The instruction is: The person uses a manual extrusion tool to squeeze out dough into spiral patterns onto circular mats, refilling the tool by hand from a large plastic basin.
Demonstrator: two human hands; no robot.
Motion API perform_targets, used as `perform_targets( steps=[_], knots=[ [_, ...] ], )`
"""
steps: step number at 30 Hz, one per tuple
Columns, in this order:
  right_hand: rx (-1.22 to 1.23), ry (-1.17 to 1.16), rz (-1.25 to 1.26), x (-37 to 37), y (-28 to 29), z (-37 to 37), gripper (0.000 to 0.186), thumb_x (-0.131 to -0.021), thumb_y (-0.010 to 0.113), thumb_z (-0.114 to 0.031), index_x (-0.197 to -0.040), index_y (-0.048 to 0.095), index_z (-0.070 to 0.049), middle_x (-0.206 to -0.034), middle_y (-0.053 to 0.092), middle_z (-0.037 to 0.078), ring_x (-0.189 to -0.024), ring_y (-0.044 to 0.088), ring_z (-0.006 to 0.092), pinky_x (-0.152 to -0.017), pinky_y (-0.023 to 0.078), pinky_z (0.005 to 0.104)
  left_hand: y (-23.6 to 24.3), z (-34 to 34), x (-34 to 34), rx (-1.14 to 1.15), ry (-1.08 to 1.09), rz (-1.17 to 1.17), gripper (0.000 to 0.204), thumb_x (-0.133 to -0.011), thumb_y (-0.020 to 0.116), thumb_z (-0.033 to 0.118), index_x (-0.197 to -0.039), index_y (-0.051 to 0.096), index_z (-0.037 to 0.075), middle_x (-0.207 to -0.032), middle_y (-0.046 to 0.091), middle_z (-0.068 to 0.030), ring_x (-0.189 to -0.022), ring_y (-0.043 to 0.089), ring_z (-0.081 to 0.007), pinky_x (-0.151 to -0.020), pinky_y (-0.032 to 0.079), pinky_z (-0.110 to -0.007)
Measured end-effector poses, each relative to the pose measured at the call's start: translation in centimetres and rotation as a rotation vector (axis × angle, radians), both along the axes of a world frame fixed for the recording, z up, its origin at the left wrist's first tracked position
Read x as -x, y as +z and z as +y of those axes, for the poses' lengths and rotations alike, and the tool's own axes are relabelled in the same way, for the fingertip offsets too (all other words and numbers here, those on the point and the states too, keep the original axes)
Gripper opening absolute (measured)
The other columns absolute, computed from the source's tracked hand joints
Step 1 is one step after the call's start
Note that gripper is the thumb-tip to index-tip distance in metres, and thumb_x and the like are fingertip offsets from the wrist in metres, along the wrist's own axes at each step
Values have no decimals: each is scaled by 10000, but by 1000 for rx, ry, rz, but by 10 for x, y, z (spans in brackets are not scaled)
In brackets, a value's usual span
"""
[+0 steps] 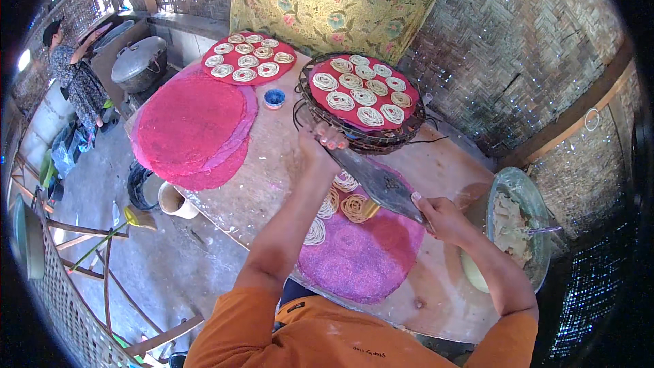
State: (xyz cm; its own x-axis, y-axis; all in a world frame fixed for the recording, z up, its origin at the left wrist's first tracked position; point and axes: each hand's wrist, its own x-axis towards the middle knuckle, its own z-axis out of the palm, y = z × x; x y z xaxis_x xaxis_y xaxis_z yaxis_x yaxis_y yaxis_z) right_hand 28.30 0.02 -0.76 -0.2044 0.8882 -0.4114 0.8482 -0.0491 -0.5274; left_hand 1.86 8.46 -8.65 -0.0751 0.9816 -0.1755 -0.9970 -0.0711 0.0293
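Observation:
My left hand (323,142) is closed around one end of a dark wooden hand press (381,182). Gripping its other end, at the lower right, is my right hand (437,218). A brass-coloured tube (371,209) shows beneath the press, just over a coil of dough strands (355,208). This coil and a few paler ones, such as the white coil (315,233), lie on a round pink-purple mat (361,259) in front of me. The press hides part of that mat. Its near side carries only faint ring marks.
Round red mats with dough coils lie on a dark woven rack (306,105) and at the table's far left (216,71). Stacked pink mats (191,126) cover the left side. A small blue bowl (274,99) stands between. Right is a dough tub (538,232). Another person (78,82) stands far left.

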Motion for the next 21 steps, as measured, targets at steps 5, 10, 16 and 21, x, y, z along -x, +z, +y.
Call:
perform_targets(
  steps=[5,10,16,21],
  knots=[
    [-26,-105,-88,-8,-7,-9,666,-896,373,-607,-689,620,-24,-570,548,87,-572,546,185,-550,437,339,-22,15,-25,-54,-59,13,342,-877,320,360,-585,344,183,-424,277,71,-351,279,-91,-415,272,-255],
    [471,-167,590,-34,-9,-4,702,-867,351,-666,-967,612,-22,-734,620,133,-622,604,199,-559,486,330,-28,26,-20,-207,-78,-87,330,-871,360,322,-579,354,169,-425,291,60,-351,288,-77,-394,282,-236],
    [752,-229,1373,-1,-63,-20,715,-854,317,-683,-1186,508,-79,-907,610,186,-596,585,222,-553,480,337,-48,27,-12,-242,-116,-279,367,-889,329,351,-582,374,156,-429,322,65,-359,308,-88,-407,295,-245],
    [885,-292,1455,11,-119,-13,550,-879,406,-559,-1120,513,-77,-754,589,125,-450,453,187,-400,363,287,-48,17,-3,-226,-33,-248,301,-839,378,253,-551,362,168,-418,310,62,-343,315,-81,-383,325,-231]
  ],
)
